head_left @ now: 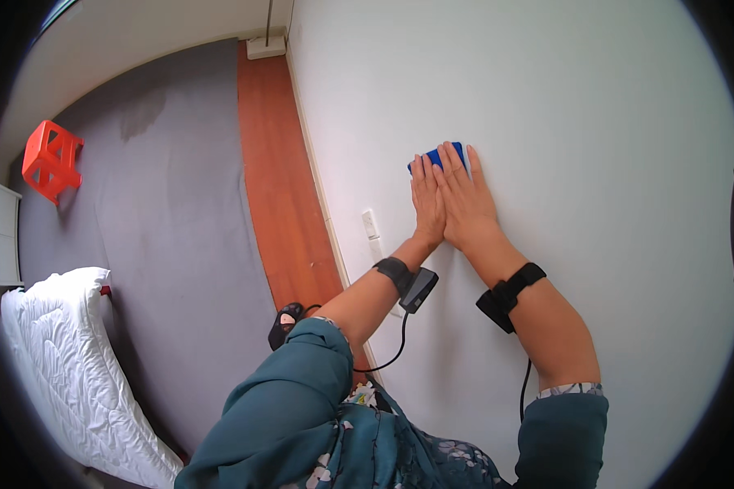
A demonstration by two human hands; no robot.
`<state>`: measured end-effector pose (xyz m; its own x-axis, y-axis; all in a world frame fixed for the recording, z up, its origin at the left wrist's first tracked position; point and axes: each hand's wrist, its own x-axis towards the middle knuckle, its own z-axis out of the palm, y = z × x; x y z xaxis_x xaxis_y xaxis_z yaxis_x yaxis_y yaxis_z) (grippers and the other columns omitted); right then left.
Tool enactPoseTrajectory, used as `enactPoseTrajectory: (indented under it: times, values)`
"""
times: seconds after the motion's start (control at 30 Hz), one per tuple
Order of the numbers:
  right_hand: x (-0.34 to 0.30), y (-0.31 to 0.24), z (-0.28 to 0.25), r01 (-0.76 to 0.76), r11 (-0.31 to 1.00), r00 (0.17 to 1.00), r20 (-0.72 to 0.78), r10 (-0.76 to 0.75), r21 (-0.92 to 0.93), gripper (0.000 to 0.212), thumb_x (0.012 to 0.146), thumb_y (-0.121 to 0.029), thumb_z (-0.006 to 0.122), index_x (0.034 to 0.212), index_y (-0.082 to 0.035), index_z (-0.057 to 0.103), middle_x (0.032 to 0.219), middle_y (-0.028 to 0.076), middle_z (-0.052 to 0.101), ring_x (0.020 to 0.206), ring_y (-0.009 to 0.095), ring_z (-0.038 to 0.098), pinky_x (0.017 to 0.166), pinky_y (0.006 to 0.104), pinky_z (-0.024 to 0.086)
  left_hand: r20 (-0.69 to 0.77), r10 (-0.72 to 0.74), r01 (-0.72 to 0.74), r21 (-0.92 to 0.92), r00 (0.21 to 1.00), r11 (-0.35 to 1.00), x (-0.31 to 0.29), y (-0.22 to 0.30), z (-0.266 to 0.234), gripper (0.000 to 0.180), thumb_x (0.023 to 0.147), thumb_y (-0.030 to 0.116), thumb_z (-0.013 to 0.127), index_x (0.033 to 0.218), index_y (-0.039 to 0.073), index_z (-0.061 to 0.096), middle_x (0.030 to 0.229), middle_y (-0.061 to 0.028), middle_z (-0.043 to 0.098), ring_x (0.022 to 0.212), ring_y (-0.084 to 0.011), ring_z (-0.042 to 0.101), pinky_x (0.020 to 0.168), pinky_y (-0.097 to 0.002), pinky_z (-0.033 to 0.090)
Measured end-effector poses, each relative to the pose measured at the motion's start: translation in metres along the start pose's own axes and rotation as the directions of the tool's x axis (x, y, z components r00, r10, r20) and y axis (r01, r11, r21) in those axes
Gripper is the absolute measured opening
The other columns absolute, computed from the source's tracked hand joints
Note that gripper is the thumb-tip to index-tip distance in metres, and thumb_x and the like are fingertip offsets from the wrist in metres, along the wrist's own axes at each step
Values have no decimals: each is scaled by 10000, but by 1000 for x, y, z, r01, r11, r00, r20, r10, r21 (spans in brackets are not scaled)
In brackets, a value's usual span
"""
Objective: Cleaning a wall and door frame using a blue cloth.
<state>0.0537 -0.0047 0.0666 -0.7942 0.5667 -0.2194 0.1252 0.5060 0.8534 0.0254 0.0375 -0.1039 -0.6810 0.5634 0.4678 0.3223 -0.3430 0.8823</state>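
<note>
- Grey floor [163,204] fills the left of the view, with an orange plastic stool [51,159] far off and a white quilted mattress [73,367] lower down; a strip of wood flooring [281,179] runs along the foot of the pale wall [587,122].
- Low on that wall sits a white socket [370,223], near the person's left wrist.
- Left hand [427,200] lies flat, fingers straight, pressing the near part of a blue cloth or sponge [442,155] (mostly hidden, so its kind is unclear) against the wall. The grip is a flat-palmed press, not a clench.
- Right hand [465,196] rests just beside it, touching along the thumb side, also flat on the blue pad.
- Judged from this, wiping well calls for even pressure from both palms, keeping the pad fully under the fingers, and staying clear of the socket.
</note>
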Motion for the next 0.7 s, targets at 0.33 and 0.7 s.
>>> enactPoseTrajectory:
  times: [0.33,0.7]
  values:
    - [-13,3,-11,-30,999,998,-53,28,-36,773,966,-460,466,1590,-71,228,1655,121,221,1551,304,67,1221,578,-20,-69,232,-195,351,970,916,4,1,14,763,1005,327,537,1580,10,148,1637,-240,112,1518,-447,38,1222,-543,93]
    - [-23,20,-38,113,991,992,57,-110,-64,733,890,-378,527,1543,-94,354,1625,119,285,1536,250,138,1222,551,44,19,4,-9,244,1000,970,-5,69,-15,749,1012,386,499,1594,67,151,1647,-194,131,1515,-448,16,1235,-528,40]
